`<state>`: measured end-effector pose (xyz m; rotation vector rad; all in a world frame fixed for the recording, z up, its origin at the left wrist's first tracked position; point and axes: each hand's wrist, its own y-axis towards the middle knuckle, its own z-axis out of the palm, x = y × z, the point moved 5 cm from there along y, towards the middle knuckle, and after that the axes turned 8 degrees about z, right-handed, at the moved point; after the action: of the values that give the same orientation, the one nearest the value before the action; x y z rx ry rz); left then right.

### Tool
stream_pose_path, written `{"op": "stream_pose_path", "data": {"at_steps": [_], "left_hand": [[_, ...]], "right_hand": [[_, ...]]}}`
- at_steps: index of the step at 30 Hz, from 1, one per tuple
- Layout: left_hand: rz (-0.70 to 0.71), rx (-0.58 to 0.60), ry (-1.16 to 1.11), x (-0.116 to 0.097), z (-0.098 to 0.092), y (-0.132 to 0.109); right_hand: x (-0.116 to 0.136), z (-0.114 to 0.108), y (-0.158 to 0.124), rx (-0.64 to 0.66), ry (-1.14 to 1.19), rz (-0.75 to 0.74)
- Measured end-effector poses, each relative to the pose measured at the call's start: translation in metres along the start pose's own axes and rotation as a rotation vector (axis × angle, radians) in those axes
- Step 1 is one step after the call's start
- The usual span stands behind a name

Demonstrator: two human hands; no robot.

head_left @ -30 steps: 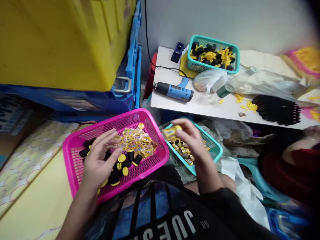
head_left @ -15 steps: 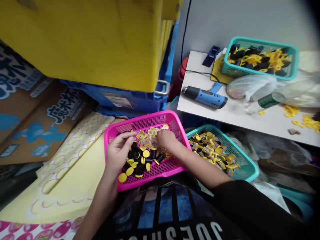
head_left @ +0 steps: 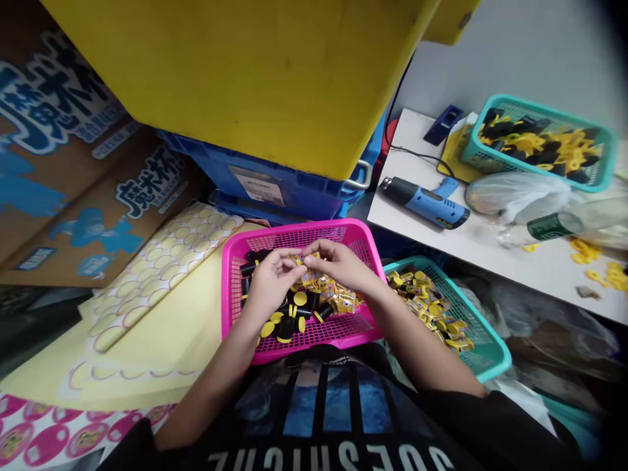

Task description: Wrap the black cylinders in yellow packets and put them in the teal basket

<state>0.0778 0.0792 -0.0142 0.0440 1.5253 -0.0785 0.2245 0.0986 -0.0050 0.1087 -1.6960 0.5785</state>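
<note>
The left hand (head_left: 272, 282) and right hand (head_left: 341, 267) are held with fingertips close together over a pink basket (head_left: 357, 339).

Both are curled as if pinching; whether anything is gripped cannot be told. Inside the basket, black cylinders with yellow caps (head_left: 284, 328) are heaped beside printed yellow film pieces (head_left: 344, 298), probably so both are kept within reach. A turquoise basket (head_left: 493, 361) of yellow-wrapped pieces (head_left: 432, 307) is set just right, presumably for easy access.

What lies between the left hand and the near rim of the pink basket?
In the head view, black cylinders with yellow ends lie jumbled between the left hand and the near rim of the pink basket.
</note>
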Motion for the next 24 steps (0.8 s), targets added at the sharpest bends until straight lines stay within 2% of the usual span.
{"op": "stream_pose_path", "data": {"at_steps": [2, 4, 8, 10, 12, 15, 18, 21, 24], "left_hand": [[0.039, -0.111, -0.018, -0.005, -0.005, 0.0], [0.026, -0.165, -0.047, -0.008, -0.009, -0.002], [-0.056, -0.132, -0.159, -0.006, -0.01, -0.006], [-0.068, -0.159, -0.171, -0.003, -0.012, -0.006], [-0.071, -0.22, -0.162, -0.001, -0.017, -0.006], [-0.078, -0.298, -0.145, 0.002, -0.025, -0.007], [-0.073, -0.344, -0.094, 0.002, -0.032, -0.01], [-0.071, -0.36, -0.058, 0.004, -0.037, -0.014], [-0.084, -0.358, -0.106, 0.008, -0.038, -0.017]], "right_hand": [[0.0, 0.008, 0.001, 0.017, 0.122, 0.056], [-0.004, 0.014, 0.003, 0.026, 0.137, 0.091], [-0.009, 0.011, 0.005, -0.062, 0.011, 0.058], [-0.01, 0.009, 0.003, -0.094, -0.066, 0.045], [-0.018, 0.012, 0.0, -0.095, -0.223, 0.078], [-0.039, 0.033, -0.006, 0.039, -0.631, 0.129], [-0.055, 0.052, -0.011, 0.082, -0.868, 0.064], [-0.053, 0.042, -0.012, -0.021, -0.716, -0.004], [-0.04, 0.006, -0.016, -0.18, -0.224, 0.017]]}}
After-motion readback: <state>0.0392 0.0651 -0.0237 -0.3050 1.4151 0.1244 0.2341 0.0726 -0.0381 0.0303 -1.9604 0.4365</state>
